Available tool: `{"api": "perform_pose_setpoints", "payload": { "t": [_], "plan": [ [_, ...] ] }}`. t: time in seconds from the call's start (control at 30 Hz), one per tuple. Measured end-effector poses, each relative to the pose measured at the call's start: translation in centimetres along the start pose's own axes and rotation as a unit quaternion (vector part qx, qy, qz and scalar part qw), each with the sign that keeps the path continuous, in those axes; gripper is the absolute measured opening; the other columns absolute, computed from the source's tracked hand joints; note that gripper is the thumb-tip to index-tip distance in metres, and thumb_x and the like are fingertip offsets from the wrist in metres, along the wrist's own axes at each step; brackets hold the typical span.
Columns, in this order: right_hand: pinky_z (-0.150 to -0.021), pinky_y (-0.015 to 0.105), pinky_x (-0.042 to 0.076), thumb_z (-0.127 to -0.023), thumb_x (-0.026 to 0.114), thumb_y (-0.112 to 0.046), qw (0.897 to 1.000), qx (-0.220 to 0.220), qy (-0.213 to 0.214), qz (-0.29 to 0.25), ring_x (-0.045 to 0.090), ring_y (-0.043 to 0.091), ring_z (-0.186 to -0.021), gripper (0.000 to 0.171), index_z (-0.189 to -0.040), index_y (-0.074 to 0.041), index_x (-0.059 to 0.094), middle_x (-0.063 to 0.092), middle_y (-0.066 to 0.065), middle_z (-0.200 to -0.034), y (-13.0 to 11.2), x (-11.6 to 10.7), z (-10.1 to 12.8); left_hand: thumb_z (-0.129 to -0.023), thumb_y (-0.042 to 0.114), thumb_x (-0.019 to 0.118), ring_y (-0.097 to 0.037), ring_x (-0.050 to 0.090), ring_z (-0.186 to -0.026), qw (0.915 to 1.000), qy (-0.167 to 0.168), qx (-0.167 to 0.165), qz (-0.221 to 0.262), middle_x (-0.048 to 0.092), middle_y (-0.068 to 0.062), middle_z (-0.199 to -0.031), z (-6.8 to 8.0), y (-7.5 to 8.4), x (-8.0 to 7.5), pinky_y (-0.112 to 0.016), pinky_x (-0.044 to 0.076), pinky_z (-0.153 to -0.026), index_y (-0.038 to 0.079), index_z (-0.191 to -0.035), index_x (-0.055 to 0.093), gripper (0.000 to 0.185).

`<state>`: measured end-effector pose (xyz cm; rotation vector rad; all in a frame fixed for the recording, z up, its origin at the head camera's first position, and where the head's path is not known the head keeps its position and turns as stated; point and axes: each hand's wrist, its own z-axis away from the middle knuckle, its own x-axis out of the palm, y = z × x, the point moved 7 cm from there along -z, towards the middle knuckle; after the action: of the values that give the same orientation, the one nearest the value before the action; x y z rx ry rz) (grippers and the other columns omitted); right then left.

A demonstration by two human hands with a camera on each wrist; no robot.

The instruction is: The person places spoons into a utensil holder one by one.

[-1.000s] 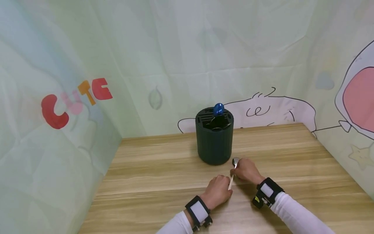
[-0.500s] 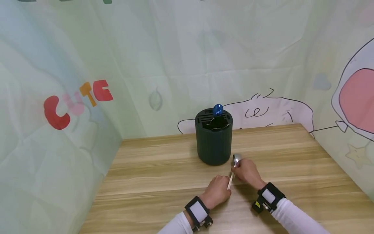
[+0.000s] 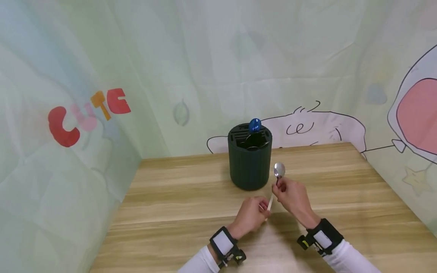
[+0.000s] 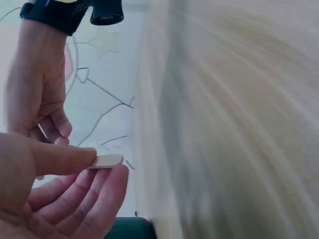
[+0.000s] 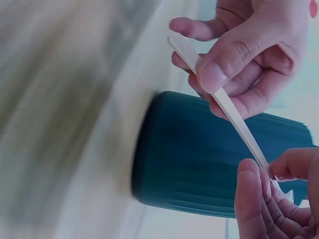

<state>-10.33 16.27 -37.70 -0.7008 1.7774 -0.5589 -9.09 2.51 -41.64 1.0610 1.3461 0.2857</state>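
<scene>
Spoon [image 3: 277, 178] now lifted off the counter [image 3: 170, 197], bowl up, just beside the dark holder [image 3: 250, 161]. Right hand [image 3: 293, 195] pinching the upper handle; left hand [image 3: 249, 216] pinching the pale handle end. Raised since a second ago, likely heading for the holder.

Lettering on the backdrop
The cloth backdrop [image 3: 85, 68] at the left bears the word "CUTE" [image 3: 89, 115] in red, pink and orange letters; nothing else is readable.

Silver spoon [image 3: 276, 182] (pale handle) tilted upright, bowl up.
</scene>
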Motion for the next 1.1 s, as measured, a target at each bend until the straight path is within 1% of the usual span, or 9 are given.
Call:
{"api": "perform_pose_setpoints", "payload": {
  "t": [0.2, 0.33, 0.47, 0.57, 0.7, 0.87, 0.9, 0.97, 1.1],
  "plan": [
    [-0.044, 0.021, 0.036, -0.089, 0.07, -0.017, 0.999, -0.026, 0.023, -0.005, 0.055, 0.007, -0.051, 0.014, -0.082, -0.007, 0.064, 0.064, 0.0, -0.061, -1.9, -1.4, -0.1, -0.085, 0.004, 0.073, 0.003, 0.058, -0.066, 0.9987, 0.014, 0.021, 0.045, 0.069, -0.001, -0.076, 0.3, 1.1, -1.3, -0.012, 0.049, -0.063, 0.005, -0.089, 0.067, 0.007],
    [-0.052, 0.021, 0.044, -0.089, 0.072, -0.021, 0.998, -0.042, 0.045, -0.007, 0.06, 0.009, -0.059, 0.014, -0.089, -0.009, 0.067, 0.068, 0.0, -0.068, -3.2, -2.1, 0.1, -0.085, 0.005, 0.072, 0.002, 0.06, -0.067, 0.9967, 0.044, 0.039, 0.057, 0.069, -0.002, -0.075, 0.8, 1.6, -2.2, -0.012, 0.05, -0.065, 0.006, -0.09, 0.067, 0.007],
    [-0.063, 0.03, 0.057, -0.087, 0.075, -0.024, 0.996, -0.057, 0.073, -0.018, 0.07, 0.016, -0.069, 0.019, -0.096, -0.007, 0.07, 0.073, 0.004, -0.079, -4.3, -2.5, 0.3, -0.085, 0.006, 0.071, 0.003, 0.059, -0.066, 0.9945, 0.084, 0.045, 0.043, 0.068, -0.001, -0.074, 1.3, 1.8, -3.0, -0.013, 0.05, -0.066, 0.007, -0.09, 0.066, 0.008],
    [-0.065, 0.036, 0.06, -0.086, 0.076, -0.022, 0.994, -0.062, 0.082, -0.03, 0.072, 0.019, -0.071, 0.021, -0.098, -0.005, 0.07, 0.075, 0.007, -0.083, -4.7, -2.4, 0.4, -0.084, 0.005, 0.072, 0.002, 0.059, -0.066, 0.9931, 0.102, 0.047, 0.035, 0.069, -0.002, -0.074, 1.5, 1.8, -3.2, -0.013, 0.05, -0.065, 0.007, -0.09, 0.067, 0.008],
    [-0.064, 0.031, 0.059, -0.085, 0.077, -0.019, 0.993, -0.062, 0.088, -0.042, 0.072, 0.018, -0.07, 0.02, -0.098, -0.005, 0.071, 0.075, 0.007, -0.082, -4.8, -2.3, 0.5, -0.083, 0.005, 0.072, 0.002, 0.06, -0.065, 0.9911, 0.119, 0.058, 0.015, 0.069, -0.001, -0.073, 1.9, 1.9, -3.4, -0.01, 0.048, -0.063, 0.008, -0.088, 0.067, 0.008],
    [-0.064, 0.022, 0.057, -0.085, 0.078, -0.015, 0.991, -0.071, 0.094, -0.07, 0.071, 0.016, -0.068, 0.016, -0.096, -0.005, 0.071, 0.075, 0.006, -0.08, -5.4, -2.3, 0.6, -0.08, 0.003, 0.072, -0.002, 0.063, -0.064, 0.9851, 0.145, 0.09, -0.022, 0.07, -0.001, -0.072, 2.3, 2.5, -3.8, -0.005, 0.046, -0.06, 0.009, -0.084, 0.064, 0.011],
    [-0.064, 0.021, 0.057, -0.085, 0.077, -0.014, 0.99, -0.073, 0.094, -0.075, 0.071, 0.015, -0.068, 0.016, -0.095, -0.005, 0.071, 0.075, 0.006, -0.08, -5.5, -2.4, 0.6, -0.08, 0.003, 0.072, -0.002, 0.064, -0.065, 0.9845, 0.146, 0.094, -0.025, 0.07, -0.001, -0.072, 2.4, 2.5, -3.9, -0.005, 0.046, -0.06, 0.009, -0.084, 0.063, 0.011],
    [-0.065, 0.021, 0.057, -0.085, 0.077, -0.013, 0.99, -0.075, 0.09, -0.083, 0.071, 0.015, -0.068, 0.015, -0.096, -0.004, 0.071, 0.075, 0.006, -0.081, -5.8, -2.5, 0.6, -0.082, 0.004, 0.071, -0.004, 0.066, -0.069, 0.9861, 0.14, 0.089, -0.011, 0.071, -0.003, -0.076, 2.4, 2.5, -4.0, -0.005, 0.048, -0.061, 0.009, -0.087, 0.063, 0.011],
    [-0.067, 0.027, 0.06, -0.086, 0.075, -0.01, 0.99, -0.083, 0.08, -0.086, 0.071, 0.016, -0.069, 0.014, -0.098, -0.003, 0.071, 0.075, 0.008, -0.083, -6.5, -2.7, 0.6, -0.088, 0.008, 0.071, -0.008, 0.068, -0.08, 0.9896, 0.116, 0.056, 0.064, 0.073, -0.006, -0.086, 2.2, 2.1, -4.2, -0.01, 0.052, -0.063, 0.008, -0.1, 0.066, 0.014]
  ]
}}
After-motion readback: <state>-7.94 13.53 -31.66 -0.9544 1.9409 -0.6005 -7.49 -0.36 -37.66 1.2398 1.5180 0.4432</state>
